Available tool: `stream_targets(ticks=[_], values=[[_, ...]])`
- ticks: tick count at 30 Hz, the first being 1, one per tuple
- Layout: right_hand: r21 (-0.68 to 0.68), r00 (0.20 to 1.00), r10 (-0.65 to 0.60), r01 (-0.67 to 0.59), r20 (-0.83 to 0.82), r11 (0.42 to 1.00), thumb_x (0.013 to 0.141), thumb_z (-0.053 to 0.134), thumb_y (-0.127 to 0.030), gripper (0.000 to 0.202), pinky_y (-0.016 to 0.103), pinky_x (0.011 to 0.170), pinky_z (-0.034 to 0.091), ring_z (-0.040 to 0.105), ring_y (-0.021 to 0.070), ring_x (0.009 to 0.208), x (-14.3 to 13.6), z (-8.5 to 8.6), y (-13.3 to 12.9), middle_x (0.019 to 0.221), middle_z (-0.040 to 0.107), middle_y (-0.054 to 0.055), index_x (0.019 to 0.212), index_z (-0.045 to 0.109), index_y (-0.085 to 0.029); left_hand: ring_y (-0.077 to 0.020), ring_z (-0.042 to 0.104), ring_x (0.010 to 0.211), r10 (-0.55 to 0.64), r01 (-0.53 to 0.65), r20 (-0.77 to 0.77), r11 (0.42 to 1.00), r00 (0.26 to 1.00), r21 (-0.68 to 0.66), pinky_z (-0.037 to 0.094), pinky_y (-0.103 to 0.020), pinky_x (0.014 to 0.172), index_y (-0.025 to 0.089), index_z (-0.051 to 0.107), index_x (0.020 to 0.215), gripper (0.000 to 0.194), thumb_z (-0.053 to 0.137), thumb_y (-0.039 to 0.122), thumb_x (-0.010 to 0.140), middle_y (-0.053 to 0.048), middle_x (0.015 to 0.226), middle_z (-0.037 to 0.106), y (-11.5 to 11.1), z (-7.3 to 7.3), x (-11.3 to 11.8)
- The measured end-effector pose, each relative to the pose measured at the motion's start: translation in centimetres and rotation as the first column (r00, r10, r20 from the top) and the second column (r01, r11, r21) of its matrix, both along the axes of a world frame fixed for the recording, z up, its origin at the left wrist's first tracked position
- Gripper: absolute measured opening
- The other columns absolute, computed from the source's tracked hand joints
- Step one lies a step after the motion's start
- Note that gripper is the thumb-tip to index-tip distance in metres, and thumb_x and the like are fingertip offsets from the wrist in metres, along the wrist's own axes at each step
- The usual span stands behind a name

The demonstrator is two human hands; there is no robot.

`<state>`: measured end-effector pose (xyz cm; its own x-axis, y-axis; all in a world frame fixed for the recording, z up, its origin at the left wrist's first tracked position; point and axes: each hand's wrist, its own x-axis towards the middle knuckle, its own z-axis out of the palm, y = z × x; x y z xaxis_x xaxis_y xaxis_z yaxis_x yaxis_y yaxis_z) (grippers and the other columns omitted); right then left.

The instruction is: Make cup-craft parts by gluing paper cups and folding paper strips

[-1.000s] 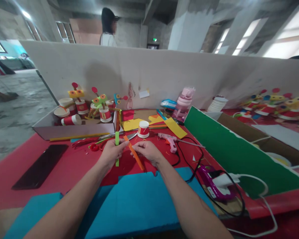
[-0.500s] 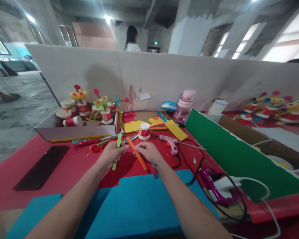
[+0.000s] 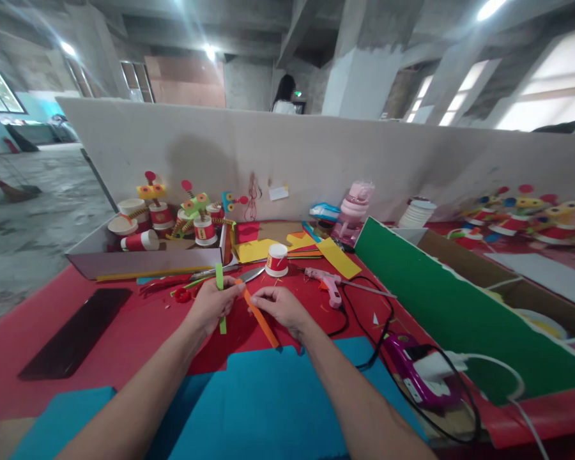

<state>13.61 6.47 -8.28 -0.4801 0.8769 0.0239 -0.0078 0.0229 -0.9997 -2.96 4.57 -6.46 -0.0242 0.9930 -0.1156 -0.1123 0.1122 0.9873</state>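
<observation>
My left hand is closed around a light green paper strip that stands nearly upright. Its thumb and fingertips also meet the top end of an orange paper strip. My right hand pinches that orange strip a little below its top, and the lower end slants down to the right. Just beyond my hands stands an upside-down red and white paper cup. A metal blade lies between the cup and my left hand. To the right rests a pink glue gun.
A white box at left holds cup figures with springs. Blue sheets cover the near edge. At right are a green-sided box and a purple power strip with cords. A black phone-like slab lies left.
My hands have drawn closer together; the top of the orange strip has come to my left fingertips. The view has tilted slightly upward, and the person beyond the partition has shifted right.
</observation>
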Motion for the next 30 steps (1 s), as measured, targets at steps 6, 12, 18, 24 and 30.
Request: stream_targets(ticks=[6,12,18,24,30], values=[[0.216,0.986,-0.048,0.013,0.159,0.976,0.081,0.057,-0.046,0.036,0.023,0.058,0.041,0.056,0.0137,0.064,-0.3,-0.1,0.0,0.067,0.065,0.003,0.069,0.068,-0.014,-0.0026,0.028,0.030,0.034,-0.034,0.037,0.999,0.999,-0.001,0.014,-0.016,0.033,0.016,0.053,0.066,0.029,0.076,0.032,0.060,0.010,0.037,0.039,0.0,-0.4,0.6],[0.089,0.973,-0.024,0.004,0.230,0.996,0.079,0.058,-0.047,0.037,0.022,0.049,0.042,0.054,0.0106,0.052,0.6,0.1,0.2,0.066,0.064,0.005,0.079,0.073,-0.013,-0.0022,0.030,0.034,0.157,-0.179,0.213,0.980,0.964,0.089,0.015,-0.015,0.031,0.016,0.053,0.066,0.026,0.076,0.026,0.060,0.009,0.044,0.042,0.7,0.5,-1.7],[0.182,0.967,-0.068,0.023,0.246,0.983,0.078,0.060,-0.048,0.038,0.023,0.056,0.042,0.055,0.0123,0.058,2.5,1.2,1.0,0.061,0.065,0.004,0.066,0.071,-0.014,-0.0013,0.029,0.035,0.229,-0.304,0.363,0.938,0.903,0.167,0.019,-0.014,0.029,0.015,0.048,0.062,0.026,0.073,0.021,0.062,0.008,0.050,0.043,1.5,1.5,-4.4],[0.059,0.996,-0.068,0.064,0.062,0.996,0.081,0.052,-0.057,0.047,0.023,0.057,0.041,0.052,0.0110,0.060,1.5,1.1,0.6,0.072,0.067,0.004,0.079,0.071,-0.014,-0.0017,0.030,0.035,0.067,-0.088,0.285,0.994,0.956,0.063,0.016,-0.013,0.029,0.017,0.045,0.065,0.030,0.075,0.025,0.064,0.008,0.049,0.043,0.6,1.1,-2.0],[0.091,0.996,0.006,-0.013,0.084,0.996,0.077,0.063,-0.045,0.032,0.023,0.061,0.040,0.054,0.0127,0.063,0.4,0.4,0.0,0.066,0.065,0.002,0.072,0.070,-0.014,-0.0018,0.028,0.031,0.010,-0.011,0.140,1.000,0.990,0.011,0.014,-0.015,0.031,0.017,0.047,0.068,0.035,0.076,0.037,0.063,0.008,0.046,0.043,-0.4,0.0,1.2]])
